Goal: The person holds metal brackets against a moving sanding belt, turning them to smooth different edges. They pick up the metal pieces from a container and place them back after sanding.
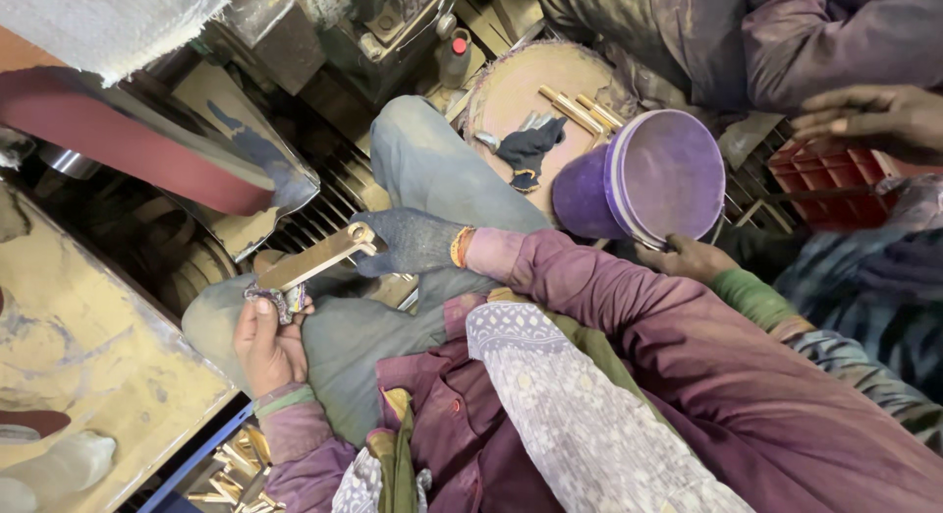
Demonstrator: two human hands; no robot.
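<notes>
Head view. Gloved right hand point(408, 240) and bare left hand point(267, 344) hold a flat brass bar point(319, 259) over the lap, beside a red sanding belt point(128, 149). A co-worker's hand point(693, 259) grips a purple bucket point(648, 184).

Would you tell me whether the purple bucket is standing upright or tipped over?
Tipped. The purple bucket lies on its side, its round mouth facing the camera, with another person's hand at its lower rim.

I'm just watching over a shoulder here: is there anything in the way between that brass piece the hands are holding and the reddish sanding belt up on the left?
Nothing visible blocks it. The gloved right hand and bare left hand hold the brass piece over the lap, apart from the sanding belt; only open space and the machine's dusty guard plate lie between.
</notes>
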